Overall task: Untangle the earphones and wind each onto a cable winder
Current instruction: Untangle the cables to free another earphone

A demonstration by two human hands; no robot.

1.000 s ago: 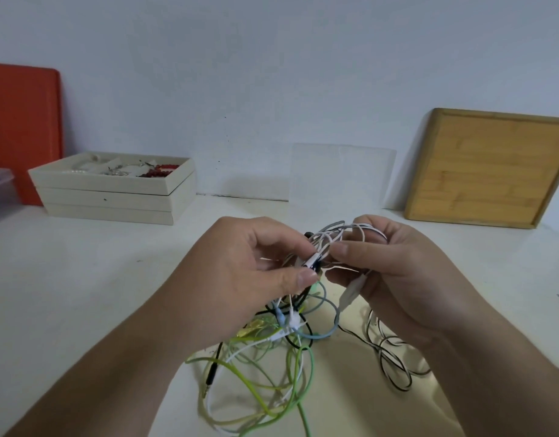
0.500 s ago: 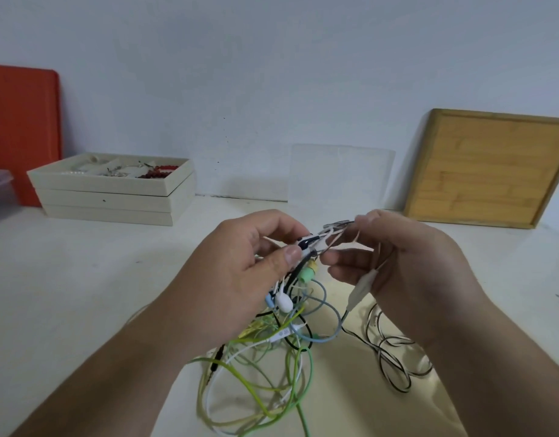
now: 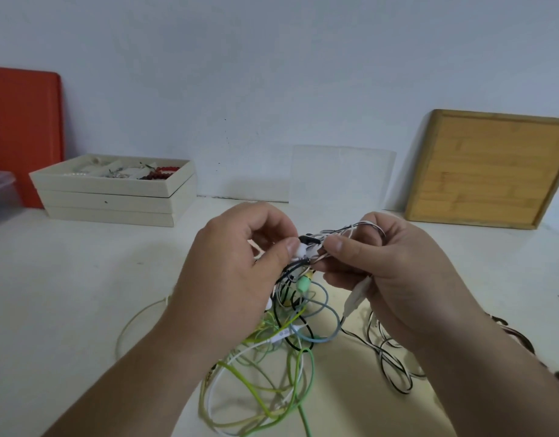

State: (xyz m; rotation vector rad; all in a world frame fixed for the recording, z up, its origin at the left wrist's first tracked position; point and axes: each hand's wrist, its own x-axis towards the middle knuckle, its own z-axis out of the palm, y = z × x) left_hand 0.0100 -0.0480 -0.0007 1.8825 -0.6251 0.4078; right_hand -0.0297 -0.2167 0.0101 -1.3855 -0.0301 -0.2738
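Our left hand and right hand pinch the tangled earphones, fingers curled tight on the cords. Loops trail onto the surface. We cannot separate individual cords inside the knot.

Two bare forearms entering from the lower frame edge, no sleeves visible, left hand without rings or wristwear, right hand likewise unadorned, fingernails short, unpainted, no gloves, no markings
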